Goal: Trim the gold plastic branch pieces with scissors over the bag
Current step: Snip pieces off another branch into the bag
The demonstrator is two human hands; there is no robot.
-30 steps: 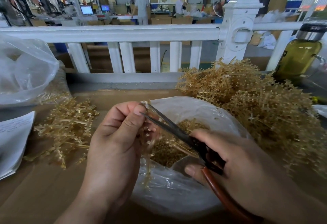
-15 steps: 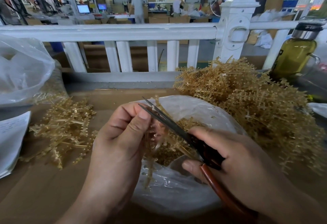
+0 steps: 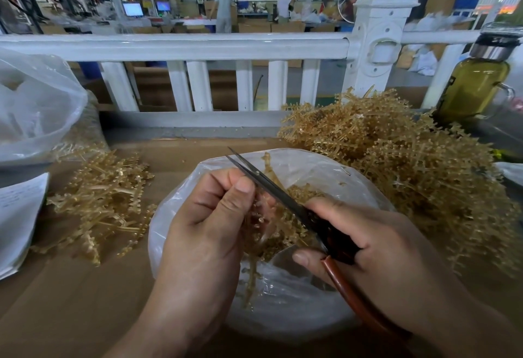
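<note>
My left hand (image 3: 209,224) pinches a gold plastic branch piece (image 3: 253,275) over the open clear plastic bag (image 3: 285,312); the piece's stem hangs below my palm. My right hand (image 3: 365,241) grips the scissors (image 3: 271,187), whose dark blades lie beside my left thumb, slightly parted at the tips, pointing up and left. Small gold trimmings (image 3: 300,190) lie inside the bag. A big heap of gold branches (image 3: 410,165) fills the right side, and a smaller pile of gold branches (image 3: 104,202) lies on the left.
The cardboard work surface (image 3: 70,301) ends at a white railing (image 3: 175,46). A second clear bag (image 3: 36,103) and a paper sheet (image 3: 17,216) sit at the left. An olive bottle (image 3: 475,86) stands at the back right. Two people stand far behind.
The scissor blades have slid a little farther up past my left thumb, and more of the branch tip shows above the blades. Both hands stay over the bag.
</note>
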